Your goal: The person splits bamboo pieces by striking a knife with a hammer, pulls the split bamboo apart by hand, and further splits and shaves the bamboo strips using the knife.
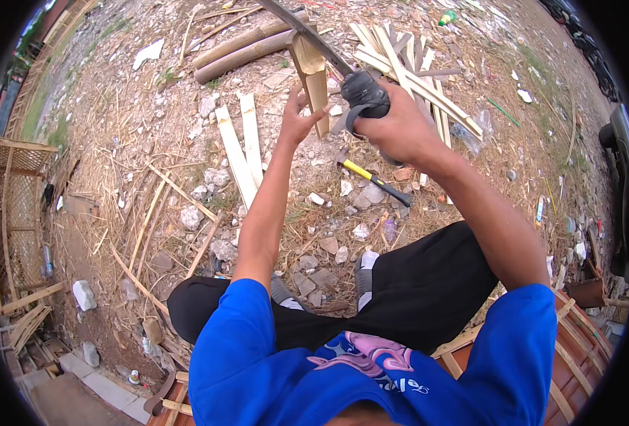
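My right hand (404, 129) grips a machete (365, 94) by its dark wrapped handle, with a loose strap hanging below. Its blade points up and to the left and crosses the top of an upright split bamboo piece (315, 86); whether it has cut in, I cannot tell. Beside that bamboo is my left hand (302, 119), fingers apart, the thumb reaching across near its lower part without closing round it. On the ground just below lies a hammer (373, 182) with a yellow and black handle. Two pale bamboo strips (237, 153) lie left of my left forearm.
Two bamboo poles (247, 51) lie at the far side, and a pile of split strips (417, 71) at the far right. Stones (217, 177) and thin sticks (149, 224) litter the ground. A lattice-sided wooden frame (23, 213) stands at left; a dark vehicle (623, 170) is at right.
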### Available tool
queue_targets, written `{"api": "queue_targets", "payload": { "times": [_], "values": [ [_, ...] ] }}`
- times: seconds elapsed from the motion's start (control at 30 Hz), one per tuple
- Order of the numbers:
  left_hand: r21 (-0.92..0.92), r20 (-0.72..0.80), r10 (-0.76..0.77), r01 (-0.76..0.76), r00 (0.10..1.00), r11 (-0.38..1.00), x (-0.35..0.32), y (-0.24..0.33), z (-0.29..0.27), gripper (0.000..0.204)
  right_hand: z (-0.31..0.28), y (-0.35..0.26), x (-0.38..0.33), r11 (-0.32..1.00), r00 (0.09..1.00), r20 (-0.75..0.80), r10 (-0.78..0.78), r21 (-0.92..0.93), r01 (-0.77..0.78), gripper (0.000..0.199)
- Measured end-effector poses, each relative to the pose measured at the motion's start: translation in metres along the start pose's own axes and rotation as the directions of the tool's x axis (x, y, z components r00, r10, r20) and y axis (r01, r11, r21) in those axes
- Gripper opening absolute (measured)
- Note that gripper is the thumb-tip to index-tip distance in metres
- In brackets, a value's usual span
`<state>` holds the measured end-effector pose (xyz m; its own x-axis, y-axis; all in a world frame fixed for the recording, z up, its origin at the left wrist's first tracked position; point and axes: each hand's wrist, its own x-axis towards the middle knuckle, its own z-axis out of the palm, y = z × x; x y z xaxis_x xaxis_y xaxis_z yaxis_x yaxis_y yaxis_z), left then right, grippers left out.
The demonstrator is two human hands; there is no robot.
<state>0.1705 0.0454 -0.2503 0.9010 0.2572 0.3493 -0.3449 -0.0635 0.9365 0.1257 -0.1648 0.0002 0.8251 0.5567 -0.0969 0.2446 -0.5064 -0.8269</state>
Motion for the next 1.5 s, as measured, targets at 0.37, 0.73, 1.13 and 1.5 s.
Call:
{"api": "queue_targets", "payload": {
  "times": [0.37,0.73,1.13,1.5],
  "values": [
    [-0.135,-0.027,-0.068,0.064,0.997,0.989,0.021,0.033,0.043,0.031,-0.003,0.031,0.010,0.934,0.995,0.086,-0.059,0.357,0.024,0.029],
    [-0.048,-0.121,0.041,-0.047,0.992,0.998,0.025,0.018,0.063,0.030,-0.013,0.042,0.006,0.996,0.991,-0.104,-0.090,-0.018,0.088,0.038],
    [0.082,-0.142,-0.020,0.032,0.990,0.996,0.027,0.020,0.069,0.024,-0.032,0.049,0.005,0.932,0.980,0.124,0.155,0.309,-0.187,0.030],
    [0.160,-0.168,-0.009,0.036,0.986,0.986,0.042,0.034,0.068,0.025,-0.038,0.038,-0.008,0.946,0.998,-0.043,0.049,0.321,-0.032,0.023]
  ]
}}
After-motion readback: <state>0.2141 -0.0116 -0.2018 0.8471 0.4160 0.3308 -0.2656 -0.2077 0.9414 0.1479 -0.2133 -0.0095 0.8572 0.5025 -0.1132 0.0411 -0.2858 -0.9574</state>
